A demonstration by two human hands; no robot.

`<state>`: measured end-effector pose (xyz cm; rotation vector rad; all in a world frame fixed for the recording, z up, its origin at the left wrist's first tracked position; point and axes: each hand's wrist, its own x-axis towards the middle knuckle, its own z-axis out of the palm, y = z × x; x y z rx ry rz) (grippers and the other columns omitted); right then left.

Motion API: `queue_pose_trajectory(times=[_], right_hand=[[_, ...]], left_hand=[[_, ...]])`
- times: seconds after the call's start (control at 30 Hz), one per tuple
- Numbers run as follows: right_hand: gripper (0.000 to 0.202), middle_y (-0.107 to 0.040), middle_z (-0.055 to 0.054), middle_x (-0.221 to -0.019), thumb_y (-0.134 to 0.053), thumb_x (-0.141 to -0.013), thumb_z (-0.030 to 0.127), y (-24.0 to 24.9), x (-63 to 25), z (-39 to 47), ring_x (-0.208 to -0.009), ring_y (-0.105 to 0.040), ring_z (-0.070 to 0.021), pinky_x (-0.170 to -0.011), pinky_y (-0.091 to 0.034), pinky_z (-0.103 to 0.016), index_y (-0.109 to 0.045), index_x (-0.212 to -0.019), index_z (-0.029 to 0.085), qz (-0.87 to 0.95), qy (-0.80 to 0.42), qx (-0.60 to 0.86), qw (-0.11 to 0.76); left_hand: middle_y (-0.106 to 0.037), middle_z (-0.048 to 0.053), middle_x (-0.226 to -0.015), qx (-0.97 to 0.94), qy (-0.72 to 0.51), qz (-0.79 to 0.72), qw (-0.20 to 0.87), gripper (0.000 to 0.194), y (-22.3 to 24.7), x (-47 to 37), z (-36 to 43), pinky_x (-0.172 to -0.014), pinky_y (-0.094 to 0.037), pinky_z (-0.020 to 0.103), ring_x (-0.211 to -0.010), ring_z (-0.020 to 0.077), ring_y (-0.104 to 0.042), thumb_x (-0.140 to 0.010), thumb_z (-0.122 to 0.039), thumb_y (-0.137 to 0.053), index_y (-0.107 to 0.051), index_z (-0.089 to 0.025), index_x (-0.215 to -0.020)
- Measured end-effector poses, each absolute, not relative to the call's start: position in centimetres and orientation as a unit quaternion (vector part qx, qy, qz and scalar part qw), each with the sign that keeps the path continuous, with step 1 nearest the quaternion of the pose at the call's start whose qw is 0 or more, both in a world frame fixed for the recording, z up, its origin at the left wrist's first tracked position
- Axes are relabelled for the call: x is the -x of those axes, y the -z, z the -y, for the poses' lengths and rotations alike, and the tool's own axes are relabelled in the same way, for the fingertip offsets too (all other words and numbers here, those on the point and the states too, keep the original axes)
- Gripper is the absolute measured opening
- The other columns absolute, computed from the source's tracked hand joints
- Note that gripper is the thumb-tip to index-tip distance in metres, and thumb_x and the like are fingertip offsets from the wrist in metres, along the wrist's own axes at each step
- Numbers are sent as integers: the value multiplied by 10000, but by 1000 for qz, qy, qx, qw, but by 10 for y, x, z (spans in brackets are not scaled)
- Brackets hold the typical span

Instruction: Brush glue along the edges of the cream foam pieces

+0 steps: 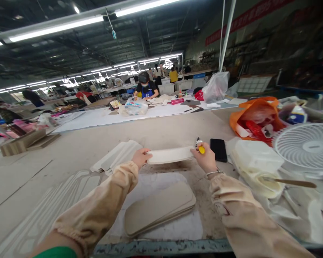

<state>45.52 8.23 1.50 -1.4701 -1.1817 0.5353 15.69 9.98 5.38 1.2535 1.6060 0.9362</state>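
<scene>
Between my two hands a white strip is stretched lengthwise, slightly bowed, just above the table. My left hand pinches its left end. The right end is in my right hand, which also has a small yellow-handled tool tucked in its fingers; the tool's kind is unclear. Nearer to me, a stack of cream rounded panels rests on a white sheet. Beyond my left hand lie several overlapping white strips. To the left are thin rounded outline pieces, partly behind my left sleeve.
A black phone lies right of my right hand. Further right are a white fan, an orange bag and a glue-stained container with a wooden stick. A co-worker is across the table. Wooden blocks stand left.
</scene>
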Motion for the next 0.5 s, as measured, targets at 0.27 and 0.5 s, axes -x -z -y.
queue_pose_trajectory(times=[0.27,0.5], right_hand=[[227,-668,-19,-751,-652,-676,348,8,-448,-127,-720,-635,-232,-732,-460,-351,-515,-835,260,511,-189,687,481],[340,-683,-119,-885,-569,-823,533,6,-473,-82,-691,-645,-270,-591,-412,-360,-596,-1018,256,607,-33,706,362]], left_hand=[[-707,98,-878,-583,-286,-703,290,279,-29,-159,-158,-829,-496,333,-911,247,-648,-729,-148,-706,-706,-113,-1006],[-641,111,-1276,-613,-272,-696,256,385,-35,-149,-114,-1020,-446,306,-1165,238,-598,-807,-310,-689,-674,-145,-1155]])
